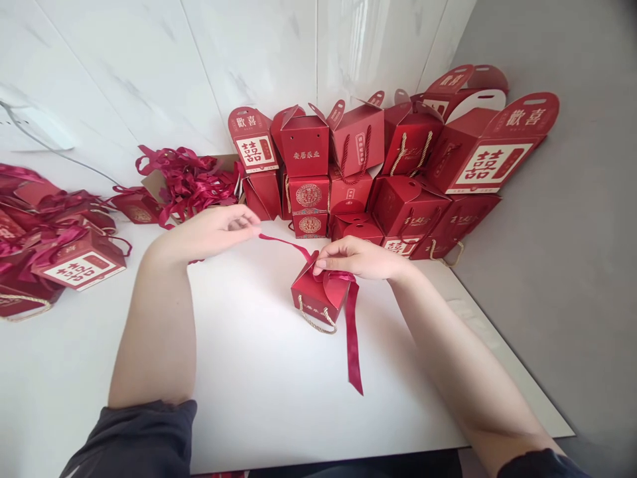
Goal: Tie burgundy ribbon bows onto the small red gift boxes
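Observation:
A small red gift box with a gold cord handle stands on the white table, its top flaps folded together. A dark red ribbon runs across its top; one end hangs down over the right side onto the table. My left hand pinches the other end and holds it stretched out to the upper left, away from the box. The fingers of my right hand are closed at the box top, gripping the flaps where the ribbon crosses; exactly what lies between the fingertips is partly hidden.
Stacked red gift boxes line the tiled wall at the back right. A pile of loose ribbons lies at the back left. Several ribboned boxes crowd the left side. A grey wall bounds the table on the right.

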Tool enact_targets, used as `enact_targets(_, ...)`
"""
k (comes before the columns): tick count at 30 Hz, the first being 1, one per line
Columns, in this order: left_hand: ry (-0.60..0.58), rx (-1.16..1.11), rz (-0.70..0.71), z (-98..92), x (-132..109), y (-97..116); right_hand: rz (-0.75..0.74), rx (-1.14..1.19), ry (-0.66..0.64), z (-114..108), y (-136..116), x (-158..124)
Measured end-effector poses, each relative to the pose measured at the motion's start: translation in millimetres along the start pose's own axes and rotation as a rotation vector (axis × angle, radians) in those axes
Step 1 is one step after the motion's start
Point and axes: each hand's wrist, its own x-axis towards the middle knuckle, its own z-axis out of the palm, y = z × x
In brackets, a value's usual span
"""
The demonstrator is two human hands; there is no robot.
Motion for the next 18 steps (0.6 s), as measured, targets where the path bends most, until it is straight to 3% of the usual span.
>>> enact_targets(4, -0.023, -0.120, 0.157, 14.6, 5, 25, 0.004, 0.004, 0.038, 1, -3, -2)
enact_targets(9, -0.216, -0.136, 0.228, 41.0, 9, 48, 0.027, -0.116, 0.122, -2, -11, -12)
enact_targets(14, -0.422, -0.100, 0.203, 61.6, 15, 51, 0.117, -0.370, 0.238, -12, -25, -32)
enact_targets(18, -0.490, -0.056, 0.204, 60.5, 16, 47, 0.239, -0.526, 0.139, -16, -33, -42)
